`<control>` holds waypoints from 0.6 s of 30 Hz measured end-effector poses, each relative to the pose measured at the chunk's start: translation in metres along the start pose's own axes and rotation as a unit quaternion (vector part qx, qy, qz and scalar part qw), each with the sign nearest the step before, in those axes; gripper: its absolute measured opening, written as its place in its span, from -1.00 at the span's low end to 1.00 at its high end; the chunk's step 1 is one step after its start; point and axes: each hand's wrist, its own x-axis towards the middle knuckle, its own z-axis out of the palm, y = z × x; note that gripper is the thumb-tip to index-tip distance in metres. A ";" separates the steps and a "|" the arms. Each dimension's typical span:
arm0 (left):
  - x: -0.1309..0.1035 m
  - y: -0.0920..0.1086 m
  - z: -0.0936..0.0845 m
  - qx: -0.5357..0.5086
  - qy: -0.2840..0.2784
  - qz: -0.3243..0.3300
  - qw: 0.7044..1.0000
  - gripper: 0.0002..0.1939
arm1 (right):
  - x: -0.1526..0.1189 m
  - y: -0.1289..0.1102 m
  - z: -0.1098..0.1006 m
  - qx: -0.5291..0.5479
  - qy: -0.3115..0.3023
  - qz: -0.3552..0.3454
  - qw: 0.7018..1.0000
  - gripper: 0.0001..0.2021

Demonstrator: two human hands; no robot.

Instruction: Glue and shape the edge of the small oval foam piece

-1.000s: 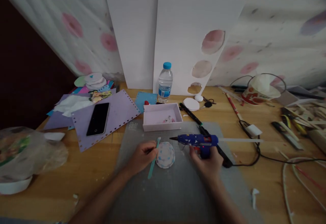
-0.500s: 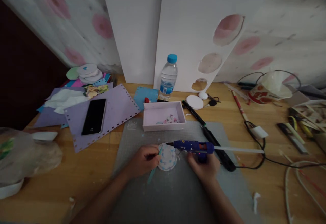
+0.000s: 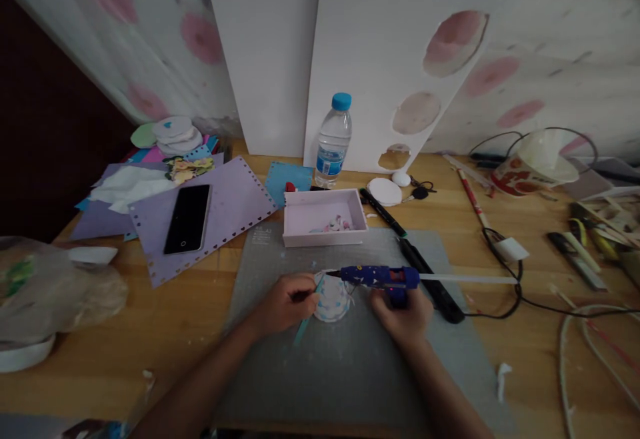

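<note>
My right hand (image 3: 404,316) is closed round the grip of a dark blue glue gun (image 3: 373,276), with a long translucent glue stick (image 3: 467,279) poking out of its back. The nozzle points left, over the far edge of a round white piece with blue spots (image 3: 332,300) on the grey cutting mat (image 3: 310,386). Pinched in my left hand (image 3: 290,302) is a thin teal strip (image 3: 303,329), its upper end close to the nozzle. Whether nozzle and strip touch, I cannot tell.
Beyond my hands sit a shallow pink box (image 3: 325,240) with scraps, a water bottle (image 3: 333,142) and a black marker (image 3: 384,212). A phone (image 3: 188,219) lies on purple paper at left. Cables (image 3: 520,292) and a cutter knife (image 3: 575,262) lie at right.
The whole view has shifted slightly, with everything a little higher in it. Both hands keep their holds, and the nozzle stays near the strip and the round piece.
</note>
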 end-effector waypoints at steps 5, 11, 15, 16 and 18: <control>0.000 0.000 0.000 0.008 -0.002 0.006 1.000 -0.70 | 0.001 -0.002 -0.001 0.006 -0.001 0.011 1.000 -0.82; 0.000 -0.001 0.001 0.004 0.003 0.006 1.000 -0.71 | 0.002 -0.002 -0.001 0.005 0.009 -0.002 1.000 -0.83; 0.001 0.001 0.001 0.001 0.005 -0.001 1.000 -0.72 | 0.001 0.000 0.000 0.004 0.008 -0.004 1.000 -0.83; 0.001 0.002 0.000 0.000 0.004 0.001 1.000 -0.72 | 0.000 0.000 0.000 0.004 0.008 -0.004 1.000 -0.83; 0.001 0.002 0.000 0.000 0.002 0.004 1.000 -0.72 | 0.000 0.001 0.000 0.007 0.004 0.000 1.000 -0.83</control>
